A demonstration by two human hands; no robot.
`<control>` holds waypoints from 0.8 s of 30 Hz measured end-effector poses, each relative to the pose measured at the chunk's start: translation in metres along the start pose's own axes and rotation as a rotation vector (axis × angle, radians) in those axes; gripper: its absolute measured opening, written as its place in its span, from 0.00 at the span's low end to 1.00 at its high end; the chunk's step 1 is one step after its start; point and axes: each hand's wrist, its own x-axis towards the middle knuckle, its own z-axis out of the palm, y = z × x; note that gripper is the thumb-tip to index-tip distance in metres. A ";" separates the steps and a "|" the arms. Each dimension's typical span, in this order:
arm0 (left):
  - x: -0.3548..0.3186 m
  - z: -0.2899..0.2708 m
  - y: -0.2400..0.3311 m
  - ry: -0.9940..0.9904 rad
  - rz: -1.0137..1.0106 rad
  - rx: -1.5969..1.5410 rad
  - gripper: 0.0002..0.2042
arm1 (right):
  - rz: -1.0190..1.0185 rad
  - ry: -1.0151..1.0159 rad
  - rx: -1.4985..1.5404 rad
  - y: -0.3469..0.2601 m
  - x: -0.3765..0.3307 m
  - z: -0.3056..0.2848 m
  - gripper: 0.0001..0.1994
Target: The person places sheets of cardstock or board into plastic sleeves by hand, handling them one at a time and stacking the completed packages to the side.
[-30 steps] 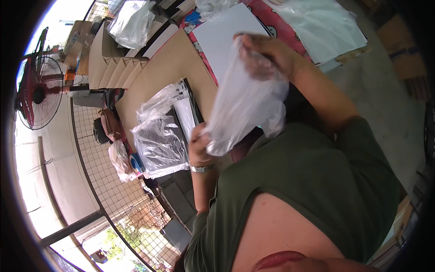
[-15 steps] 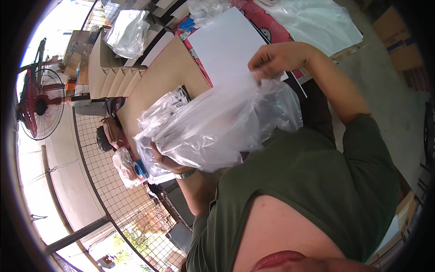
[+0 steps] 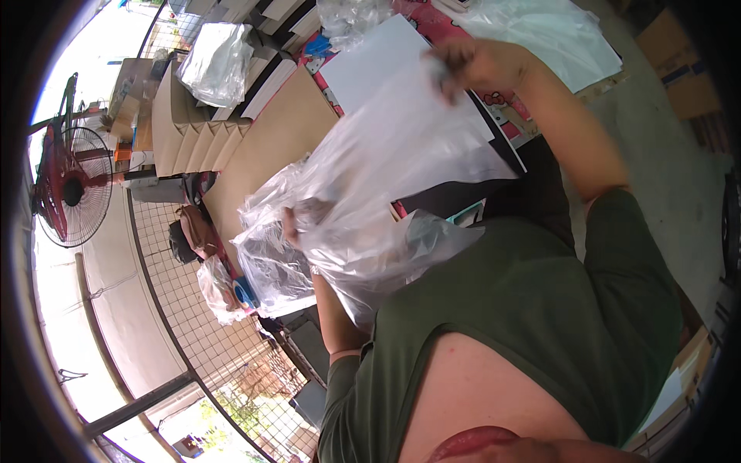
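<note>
A large clear plastic bag (image 3: 386, 177) is stretched out between both my hands, in front of my green shirt. My right hand (image 3: 475, 65) is raised at the top and pinches the bag's upper corner. My left hand (image 3: 299, 220) grips the bag's lower left part and shows partly through the film. The bag's loose end bunches against my chest. Under the bag lie a white flat sheet (image 3: 370, 62) and a brown cardboard-topped table (image 3: 270, 143).
More crumpled clear bags (image 3: 266, 270) lie beside my left hand, and another filled bag (image 3: 212, 62) sits on stacked cardboard (image 3: 185, 127). Clear plastic sheets (image 3: 540, 31) lie at top right. A red standing fan (image 3: 65, 185) and a wire mesh fence (image 3: 193, 309) are to the left.
The bag was bunched between my hands and is now pulled wide open. My left hand has moved outward to the left and my right hand has gone higher.
</note>
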 end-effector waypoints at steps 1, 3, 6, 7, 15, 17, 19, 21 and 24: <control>0.007 0.010 -0.005 -0.117 -0.043 0.130 0.20 | -0.151 0.170 0.162 0.004 0.003 -0.004 0.13; 0.037 0.099 0.019 -0.490 -0.523 0.651 0.16 | -0.217 0.325 0.231 0.012 0.012 -0.032 0.09; 0.080 0.019 -0.003 -0.169 -0.436 0.312 0.16 | -0.087 0.436 0.224 0.017 0.044 -0.034 0.11; 0.089 0.036 0.006 -0.029 -0.414 0.225 0.17 | 0.013 0.398 0.153 0.018 0.046 -0.045 0.12; 0.236 0.035 -0.060 -0.188 -0.200 0.511 0.16 | 0.196 0.563 -0.169 0.070 0.087 -0.160 0.20; 0.279 0.027 -0.073 -0.033 -0.152 1.318 0.16 | 0.268 0.714 -0.561 0.099 0.121 -0.178 0.19; 0.308 0.058 -0.105 0.188 -0.300 1.377 0.17 | 0.328 0.850 -1.094 0.113 0.129 -0.210 0.18; 0.326 0.054 -0.128 0.222 -0.167 1.362 0.17 | 0.454 0.779 -1.479 0.117 0.145 -0.227 0.17; 0.346 0.005 -0.124 0.303 -0.345 1.170 0.15 | 0.559 0.534 -1.650 0.115 0.178 -0.206 0.15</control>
